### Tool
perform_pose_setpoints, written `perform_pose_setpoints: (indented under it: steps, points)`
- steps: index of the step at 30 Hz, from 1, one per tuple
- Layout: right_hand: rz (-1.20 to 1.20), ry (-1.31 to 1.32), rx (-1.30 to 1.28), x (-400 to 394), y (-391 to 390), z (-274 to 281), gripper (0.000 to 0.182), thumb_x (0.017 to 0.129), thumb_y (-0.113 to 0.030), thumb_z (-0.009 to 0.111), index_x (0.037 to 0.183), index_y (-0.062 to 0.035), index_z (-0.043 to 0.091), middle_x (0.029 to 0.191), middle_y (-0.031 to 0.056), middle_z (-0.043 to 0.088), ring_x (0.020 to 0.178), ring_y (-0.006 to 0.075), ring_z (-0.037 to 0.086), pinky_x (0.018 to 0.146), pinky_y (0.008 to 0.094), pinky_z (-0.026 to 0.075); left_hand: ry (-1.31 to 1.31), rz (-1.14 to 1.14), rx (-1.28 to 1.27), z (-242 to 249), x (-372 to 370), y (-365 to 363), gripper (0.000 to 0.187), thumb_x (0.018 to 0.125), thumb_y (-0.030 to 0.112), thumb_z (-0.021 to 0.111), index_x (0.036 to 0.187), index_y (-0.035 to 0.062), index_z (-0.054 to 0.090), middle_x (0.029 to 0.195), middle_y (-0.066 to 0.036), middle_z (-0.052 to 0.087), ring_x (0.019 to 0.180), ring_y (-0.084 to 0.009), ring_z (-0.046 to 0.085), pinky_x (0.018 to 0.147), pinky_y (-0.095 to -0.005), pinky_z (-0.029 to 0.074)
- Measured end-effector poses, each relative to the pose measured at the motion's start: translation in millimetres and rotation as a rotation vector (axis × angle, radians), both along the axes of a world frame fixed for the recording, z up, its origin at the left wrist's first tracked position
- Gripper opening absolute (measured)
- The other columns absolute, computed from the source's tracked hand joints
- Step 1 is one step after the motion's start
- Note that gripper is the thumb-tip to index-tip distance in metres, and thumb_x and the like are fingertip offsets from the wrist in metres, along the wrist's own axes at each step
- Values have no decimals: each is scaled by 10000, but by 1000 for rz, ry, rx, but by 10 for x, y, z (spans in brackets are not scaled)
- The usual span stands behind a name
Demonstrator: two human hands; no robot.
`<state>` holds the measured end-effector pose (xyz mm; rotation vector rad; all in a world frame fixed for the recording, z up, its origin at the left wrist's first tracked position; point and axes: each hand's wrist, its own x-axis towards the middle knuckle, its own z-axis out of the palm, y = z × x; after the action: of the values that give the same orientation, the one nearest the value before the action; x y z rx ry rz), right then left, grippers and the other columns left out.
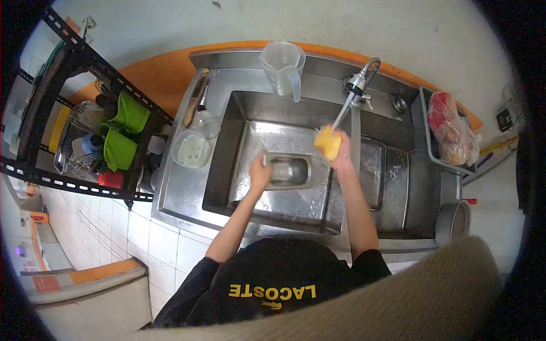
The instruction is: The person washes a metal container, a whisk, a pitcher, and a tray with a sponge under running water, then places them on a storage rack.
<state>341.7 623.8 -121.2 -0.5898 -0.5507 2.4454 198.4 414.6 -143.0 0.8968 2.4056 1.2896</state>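
Note:
My left hand [260, 172] grips the left rim of a small rectangular metal pan [304, 181], which is over the left sink basin [244, 162]. Yellow and soft-looking, a sponge [327, 143] sits in my right hand [343, 156], fingers closed around it. Water runs from the faucet [357, 84] onto the sponge. The sponge and right hand are near the divider between the two basins, apart from the pan.
Clear plastic pitchers [283, 65] stand behind the left basin. A plastic tub [191, 149] and brushes [197, 101] lie on the left counter. A grey tray [429, 128] with bagged food [449, 128] is at right. A black rack [85, 51] holds whisks and green containers [120, 149].

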Motion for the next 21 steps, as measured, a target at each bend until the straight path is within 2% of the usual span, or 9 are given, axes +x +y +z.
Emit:
perform_pose_setpoints:
  steps: [2,6,10,13,16,17,19,20,21]
  points:
    - [-79,-97,160,-60,-63,373,217,854,-297,463,864,-87,514,694,46,539,591,163,533,528,303,459,-293,9,83,-500,145,205,408,696,73,569,1098,17,533,913,-184,621,835,-304,599,761,-360,446]
    - [-141,-546,968,-266,-230,424,347,896,-386,472,713,-93,501,583,-32,456,510,59,429,448,230,349,-537,-136,290,-615,397,601,372,690,40,551,1060,-4,537,893,-143,622,790,-212,591,740,-317,447]
    - [-132,-624,1031,-386,-503,410,471,904,-434,435,615,-64,462,522,-27,369,510,74,349,450,257,300,-746,-189,372,-577,461,747,319,701,28,543,1016,-21,547,864,-95,612,774,-168,562,728,-282,442]
    - [-95,-868,1301,-171,-402,380,506,884,-452,443,615,-26,484,542,55,491,520,175,489,490,352,387,-797,-137,359,-271,458,636,353,722,-2,530,1075,-1,515,909,-68,596,787,-162,564,714,-272,452]
    - [581,-1173,1671,136,-468,465,389,849,-370,459,799,-12,602,779,218,614,728,372,601,677,439,468,-702,-99,450,-190,400,571,351,731,24,539,1079,-10,508,876,-90,603,751,-175,571,682,-284,459]
    - [652,-1220,1689,159,-462,324,380,830,-370,474,862,-13,599,837,221,610,786,372,596,720,441,465,-662,-94,488,-134,416,545,341,731,44,546,1064,-20,514,847,-105,610,729,-181,572,670,-290,459]
    - [792,-1328,1716,186,-452,-32,416,794,-371,502,988,-15,593,953,228,602,902,371,585,807,447,457,-324,-120,200,190,551,523,299,714,72,558,995,-26,522,756,-163,591,680,-248,583,635,-332,455]
    - [1059,-1352,1543,29,-511,140,493,787,-372,520,1105,4,532,1102,222,554,997,352,550,872,417,427,-154,-133,64,405,630,531,281,706,85,563,960,-29,526,711,-191,581,655,-282,588,618,-354,453]
    - [935,-1229,1576,30,-587,54,529,784,-378,535,1139,12,496,1110,219,550,1013,327,547,865,401,432,-53,-160,63,508,683,539,266,701,97,568,931,-27,521,688,-212,561,653,-318,580,611,-375,446]
